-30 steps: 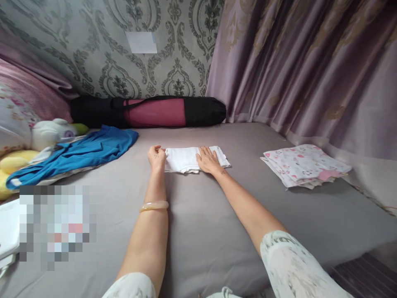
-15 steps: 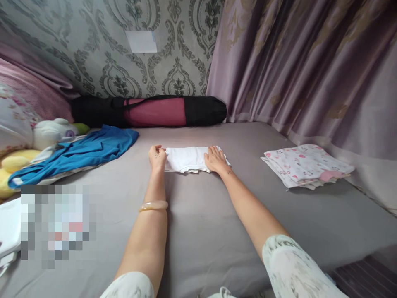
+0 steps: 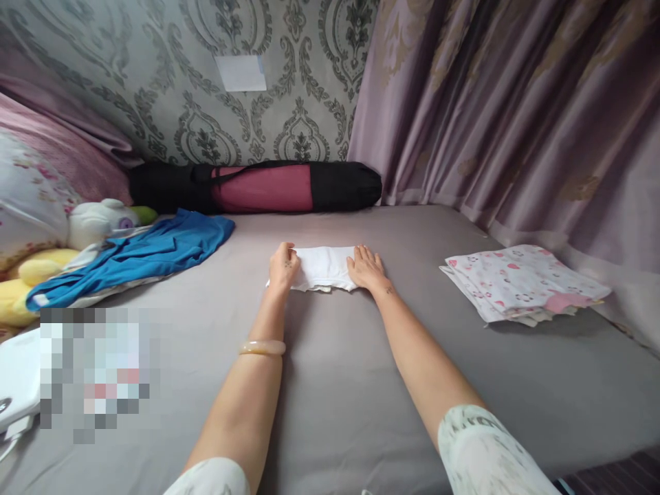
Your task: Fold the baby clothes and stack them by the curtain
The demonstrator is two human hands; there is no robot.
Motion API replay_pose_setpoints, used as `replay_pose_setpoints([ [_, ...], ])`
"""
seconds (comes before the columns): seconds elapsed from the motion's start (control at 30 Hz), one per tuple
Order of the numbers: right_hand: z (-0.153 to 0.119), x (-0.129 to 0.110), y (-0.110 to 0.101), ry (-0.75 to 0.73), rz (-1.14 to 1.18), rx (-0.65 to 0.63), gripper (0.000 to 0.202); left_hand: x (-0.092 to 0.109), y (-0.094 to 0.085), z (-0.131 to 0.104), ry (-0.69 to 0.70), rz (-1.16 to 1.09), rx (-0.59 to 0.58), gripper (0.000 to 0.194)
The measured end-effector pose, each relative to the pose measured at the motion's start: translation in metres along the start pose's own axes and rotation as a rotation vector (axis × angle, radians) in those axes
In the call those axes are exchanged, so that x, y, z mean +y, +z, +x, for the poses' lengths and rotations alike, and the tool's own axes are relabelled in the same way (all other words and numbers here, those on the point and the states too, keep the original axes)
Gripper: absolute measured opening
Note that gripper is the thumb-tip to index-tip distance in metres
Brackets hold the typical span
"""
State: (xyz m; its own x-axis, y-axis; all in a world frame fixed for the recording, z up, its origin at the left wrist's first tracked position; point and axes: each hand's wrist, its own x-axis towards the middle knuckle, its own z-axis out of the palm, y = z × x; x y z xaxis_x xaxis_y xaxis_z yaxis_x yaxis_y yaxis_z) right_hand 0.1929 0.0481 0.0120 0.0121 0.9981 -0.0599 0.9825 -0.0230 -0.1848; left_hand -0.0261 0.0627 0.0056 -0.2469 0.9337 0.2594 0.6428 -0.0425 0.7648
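Note:
A folded white cloth (image 3: 326, 267) lies on the grey bed sheet, its near edge uneven. My left hand (image 3: 283, 266) is on its left part, fingers curled together at the cloth; the fingertips are partly hidden, and a bit of white edge shows left of the hand. My right hand (image 3: 368, 269) rests palm down on the cloth's right end with the fingers spread.
Patterned folded cloths (image 3: 526, 282) lie at the right. Blue fabric (image 3: 149, 254), a white plush toy (image 3: 97, 221) and a yellow one (image 3: 44, 268) are at the left. A black and red bag (image 3: 262, 187) lies along the wall; a white device (image 3: 20, 371) is at the left edge.
My left hand has moved right, from the cloth's left edge onto the cloth. My right hand stays flat at the right end, with its fingers a little more apart. The view has shifted slightly.

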Motion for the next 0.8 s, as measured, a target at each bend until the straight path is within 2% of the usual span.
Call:
replay_pose_setpoints([
  [0.13,0.001,0.0,-0.001,0.004,0.009,-0.007,0.062,0.006,0.003,-0.007,0.08,0.147,-0.08,0.035],
  [0.23,0.0,-0.005,-0.006,-0.014,0.008,0.05,0.06,0.011,0.008,-0.011,0.177,0.238,-0.154,0.036],
  [0.33,-0.004,-0.015,-0.009,-0.131,0.042,0.08,0.058,0.019,0.015,-0.019,0.344,0.332,-0.241,0.038],
  [0.4,-0.007,-0.023,-0.007,-0.222,0.074,0.064,0.056,0.024,0.021,-0.025,0.4,0.409,-0.296,0.041],
  [0.57,-0.009,-0.031,0.003,-0.291,0.083,0.021,0.054,0.03,0.03,-0.035,0.359,0.548,-0.382,0.05],
  [0.8,-0.008,-0.028,0.004,-0.29,0.097,0.039,0.052,0.032,0.026,-0.032,0.351,0.565,-0.402,0.049],
])
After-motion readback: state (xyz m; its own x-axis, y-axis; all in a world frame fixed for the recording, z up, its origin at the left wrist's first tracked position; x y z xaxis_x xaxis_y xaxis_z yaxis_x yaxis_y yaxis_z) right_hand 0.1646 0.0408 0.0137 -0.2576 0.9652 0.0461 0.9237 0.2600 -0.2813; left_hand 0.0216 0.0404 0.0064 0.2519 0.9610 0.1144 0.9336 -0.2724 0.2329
